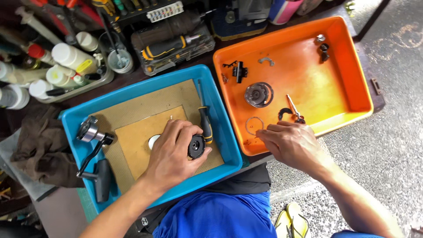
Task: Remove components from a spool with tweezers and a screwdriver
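Black round part [196,146] sat pinched in your left hand [174,154] over the blue tray [132,88]; your right hand [291,143], fingers curled together, touched the orange tray's [352,66] near rim.

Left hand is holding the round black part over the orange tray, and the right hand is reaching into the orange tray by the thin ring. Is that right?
Not quite. The head view shows the left hand holding the round black part over the blue tray, not the orange one. The right hand does reach into the orange tray by the thin ring.
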